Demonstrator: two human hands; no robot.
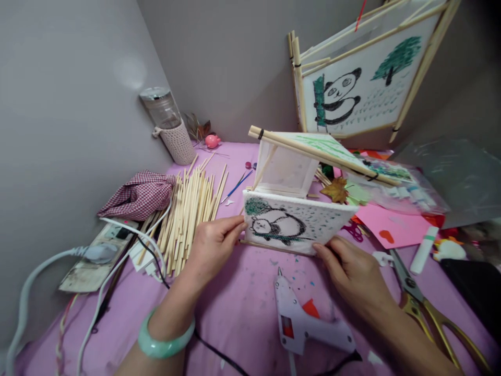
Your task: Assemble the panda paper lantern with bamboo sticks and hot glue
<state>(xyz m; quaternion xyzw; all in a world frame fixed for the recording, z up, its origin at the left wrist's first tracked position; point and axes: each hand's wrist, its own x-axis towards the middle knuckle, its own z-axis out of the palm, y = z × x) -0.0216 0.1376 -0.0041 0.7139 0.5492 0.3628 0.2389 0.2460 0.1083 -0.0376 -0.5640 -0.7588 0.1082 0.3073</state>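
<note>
A white panel with a panda drawing [289,224] stands tilted at the front of a small frame of wooden sticks [309,149]. My left hand [215,245] pinches the panel's left edge between thumb and fingers. At the lower right edge, my right hand [348,266] grips the same panel, thumb in front. Behind the panel, the frame carries white translucent sides and a top sheet with green strokes. Below the panel lies a hot glue gun [299,313], its nozzle pointing toward the panel; neither hand touches it.
Many wooden sticks [191,209] lie left, beside a checked cloth [141,196] and a power strip [94,256] with cables. A glass bottle [172,130] stands behind them. A larger panda lantern [352,83] hangs at back right. Gold-handled scissors [422,297] and pink paper [399,224] lie right.
</note>
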